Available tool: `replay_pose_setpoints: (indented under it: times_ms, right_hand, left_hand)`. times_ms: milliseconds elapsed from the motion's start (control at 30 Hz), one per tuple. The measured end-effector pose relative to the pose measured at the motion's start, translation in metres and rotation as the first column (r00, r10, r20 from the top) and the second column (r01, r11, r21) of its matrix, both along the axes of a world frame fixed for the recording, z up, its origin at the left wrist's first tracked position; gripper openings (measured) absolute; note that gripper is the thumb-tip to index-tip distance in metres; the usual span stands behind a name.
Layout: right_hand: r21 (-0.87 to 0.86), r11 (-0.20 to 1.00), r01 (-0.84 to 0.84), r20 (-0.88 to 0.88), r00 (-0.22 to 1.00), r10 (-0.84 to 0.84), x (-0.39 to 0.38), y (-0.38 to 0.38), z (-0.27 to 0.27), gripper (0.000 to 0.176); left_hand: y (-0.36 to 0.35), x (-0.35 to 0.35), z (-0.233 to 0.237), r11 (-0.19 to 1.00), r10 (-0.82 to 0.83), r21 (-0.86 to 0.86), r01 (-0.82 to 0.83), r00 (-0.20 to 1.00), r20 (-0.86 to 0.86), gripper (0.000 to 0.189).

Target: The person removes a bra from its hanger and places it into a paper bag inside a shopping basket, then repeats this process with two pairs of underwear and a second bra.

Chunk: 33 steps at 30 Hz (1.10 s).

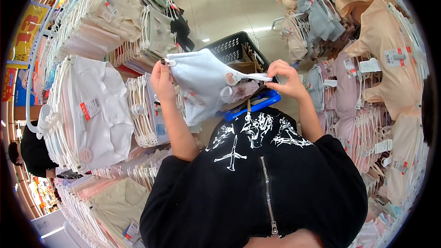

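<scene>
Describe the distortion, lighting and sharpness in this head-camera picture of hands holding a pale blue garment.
In the head view, fisheye bows the garment racks inside a black circular border; even shop light leaves glare on the floor; the pale blue garment, left hand and right hand are sharp.

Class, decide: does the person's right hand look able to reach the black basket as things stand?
Probably yes: the black basket sits just beyond the right hand with nothing between, though that hand pinches the pale blue garment.

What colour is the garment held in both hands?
The garment is pale blue, clearest in the head view.
</scene>
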State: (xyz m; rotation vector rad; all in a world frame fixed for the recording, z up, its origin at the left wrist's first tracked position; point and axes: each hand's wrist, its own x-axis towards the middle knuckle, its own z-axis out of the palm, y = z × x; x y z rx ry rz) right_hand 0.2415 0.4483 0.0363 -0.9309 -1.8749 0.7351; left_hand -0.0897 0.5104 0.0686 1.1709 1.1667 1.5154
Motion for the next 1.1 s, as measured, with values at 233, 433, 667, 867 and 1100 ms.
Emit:
replay_pose_setpoints:
  times_ms: [233, 433, 667, 867, 1100]
  right_hand:
    - [-0.144, 0.943, 0.300, -0.135, 0.938, -0.319, -0.002, 0.001, -0.006, 0.011]
    - [-0.046, 0.991, 0.124, -0.144, 0.981, -0.130, -0.037, 0.015, 0.054, 0.032]
    - [-0.219, 0.966, 0.137, -0.200, 0.963, -0.182, -0.063, 0.013, 0.061, 0.023]
    - [-0.204, 0.943, 0.264, -0.083, 0.955, -0.285, -0.067, 0.009, 0.056, 0.020]
    - [-0.397, 0.857, 0.328, -0.454, 0.741, -0.494, -0.017, 0.014, 0.040, 0.011]
  left_hand:
    - [-0.008, 0.023, 0.014, 0.997, -0.080, -0.015, 0.079, 0.993, -0.091, 0.018]
    - [-0.017, 0.078, 0.034, 0.946, -0.286, -0.050, 0.321, 0.747, -0.600, 0.019]
    - [-0.014, 0.099, 0.032, 0.831, -0.427, 0.080, 0.550, 0.724, -0.543, 0.016]
    - [-0.006, 0.095, 0.020, 0.782, -0.426, 0.172, 0.600, 0.715, -0.555, 0.008]
    - [0.001, 0.049, 0.024, 0.848, 0.111, 0.497, 0.186, 0.853, -0.509, 0.017]
